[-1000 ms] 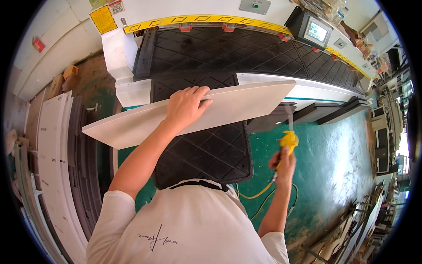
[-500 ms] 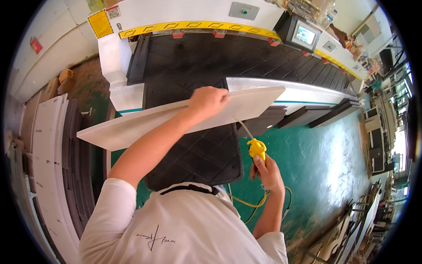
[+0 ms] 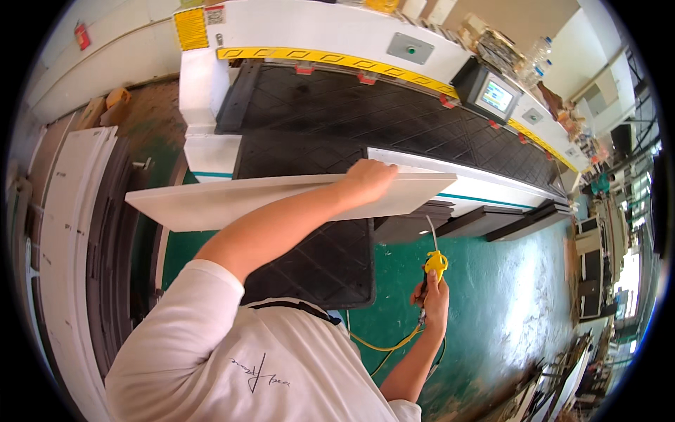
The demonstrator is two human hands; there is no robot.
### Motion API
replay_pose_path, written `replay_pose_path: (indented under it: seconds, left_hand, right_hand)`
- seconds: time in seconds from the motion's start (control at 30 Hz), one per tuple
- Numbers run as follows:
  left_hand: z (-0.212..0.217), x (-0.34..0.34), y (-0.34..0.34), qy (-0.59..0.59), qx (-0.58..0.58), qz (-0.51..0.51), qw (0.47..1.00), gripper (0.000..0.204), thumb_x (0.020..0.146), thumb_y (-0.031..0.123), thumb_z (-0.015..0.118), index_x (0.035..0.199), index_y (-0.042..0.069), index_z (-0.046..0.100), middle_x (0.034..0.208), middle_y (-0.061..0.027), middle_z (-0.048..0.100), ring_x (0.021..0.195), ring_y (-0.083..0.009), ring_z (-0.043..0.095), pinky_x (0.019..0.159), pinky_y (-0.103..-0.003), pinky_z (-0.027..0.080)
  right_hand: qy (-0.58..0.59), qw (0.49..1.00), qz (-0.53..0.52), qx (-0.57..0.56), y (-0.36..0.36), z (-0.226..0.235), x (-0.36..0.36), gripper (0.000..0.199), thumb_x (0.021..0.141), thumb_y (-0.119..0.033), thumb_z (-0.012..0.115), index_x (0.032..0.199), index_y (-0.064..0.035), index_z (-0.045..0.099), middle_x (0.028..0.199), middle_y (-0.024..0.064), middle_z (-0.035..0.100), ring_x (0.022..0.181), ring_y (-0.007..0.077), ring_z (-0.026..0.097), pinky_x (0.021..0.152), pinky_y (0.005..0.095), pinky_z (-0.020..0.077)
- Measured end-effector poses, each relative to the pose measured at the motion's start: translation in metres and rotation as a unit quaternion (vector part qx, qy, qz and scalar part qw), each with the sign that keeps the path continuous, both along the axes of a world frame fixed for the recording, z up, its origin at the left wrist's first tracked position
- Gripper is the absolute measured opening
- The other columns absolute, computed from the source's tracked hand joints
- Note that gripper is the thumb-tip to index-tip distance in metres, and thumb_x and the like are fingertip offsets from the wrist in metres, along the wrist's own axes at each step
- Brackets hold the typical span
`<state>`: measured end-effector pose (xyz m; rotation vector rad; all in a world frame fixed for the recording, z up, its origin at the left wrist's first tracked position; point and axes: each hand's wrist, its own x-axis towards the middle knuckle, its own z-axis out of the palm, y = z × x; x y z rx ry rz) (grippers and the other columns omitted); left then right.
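My left hand point(image 3: 369, 181) is closed over the upper edge of a long pale board point(image 3: 211, 202), toward its right end. The board stands on edge, its broad face toward me, over a black table section point(image 3: 316, 264). Out to the right, my right hand point(image 3: 432, 301) grips a yellow air blow gun point(image 3: 436, 263) with a thin metal nozzle. The nozzle points up and away, its tip just beyond the board's lower right part. A yellow hose point(image 3: 387, 348) runs from the gun's handle down past my waist.
Ahead lies a machine with a dark bed point(image 3: 394, 119), a yellow-striped beam point(image 3: 337, 62) and a small screen point(image 3: 495, 97). Dark panels point(image 3: 485, 221) lean under its front. Boards stand stacked at left point(image 3: 67, 211); offcuts point(image 3: 548, 373) lie at lower right.
My left hand has slid right along the board, whose right end has dropped. My right hand and the blow gun have shifted right and lower, away from the board's face. My view has turned slightly.
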<state>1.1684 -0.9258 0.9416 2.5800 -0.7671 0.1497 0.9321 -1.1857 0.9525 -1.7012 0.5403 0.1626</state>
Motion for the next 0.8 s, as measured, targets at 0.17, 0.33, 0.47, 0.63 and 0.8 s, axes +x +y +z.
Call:
replay_pose_path:
  seconds: [0.17,0.33,0.47,0.63,0.8]
  left_hand:
    - [0.029,-0.046,0.116,0.056,0.058,-0.012,0.997,0.04,0.081,0.031,0.083,0.103,0.007,0.06,0.082,-0.0138,0.072,0.082,-0.0377,0.071,0.071,-0.051,0.055]
    - [0.042,-0.103,0.225,0.099,0.1,0.047,0.989,0.039,0.081,0.032,0.083,0.104,0.009,0.061,0.083,-0.0129,0.072,0.082,-0.0372,0.071,0.071,-0.05,0.054]
    - [0.046,-0.134,0.278,0.107,0.118,0.064,0.985,0.039,0.082,0.036,0.081,0.102,0.009,0.061,0.083,-0.0136,0.071,0.084,-0.0376,0.07,0.072,-0.051,0.053]
    - [0.04,-0.194,0.391,0.119,0.132,0.18,0.967,0.043,0.079,0.043,0.08,0.102,0.009,0.066,0.088,-0.0156,0.07,0.091,-0.0385,0.067,0.076,-0.05,0.051]
    - [0.05,-0.213,0.468,0.176,0.134,0.248,0.943,0.044,0.073,0.038,0.084,0.098,0.005,0.07,0.093,-0.0179,0.07,0.094,-0.0408,0.066,0.079,-0.049,0.051]
  right_hand:
    - [0.089,0.992,0.053,-0.075,-0.031,-0.093,0.0,0.049,0.109,-0.049,0.048,0.126,-0.0053,0.06,0.063,0.0017,0.054,0.047,0.0152,0.055,0.043,0.0275,0.0379]
    - [0.075,0.955,0.199,0.209,0.058,-0.071,0.009,0.052,0.109,-0.049,0.048,0.127,-0.0026,0.059,0.066,0.0032,0.056,0.052,0.0164,0.058,0.048,0.0294,0.0416]
    - [0.103,0.903,0.407,-0.096,0.118,-0.097,0.015,0.054,0.11,-0.048,0.045,0.132,0.0007,0.055,0.065,0.0051,0.055,0.053,0.0187,0.057,0.049,0.0284,0.0392]
    - [0.104,0.834,0.45,0.302,0.198,-0.053,0.032,0.048,0.109,-0.038,0.046,0.138,-0.0004,0.053,0.069,0.0012,0.057,0.056,0.0116,0.056,0.051,0.0257,0.0334]
    - [0.059,0.813,0.575,-0.066,0.257,-0.063,0.044,0.041,0.106,-0.042,0.056,0.103,-0.0011,0.061,0.063,0.005,0.058,0.055,0.0133,0.058,0.055,0.0305,0.0451]
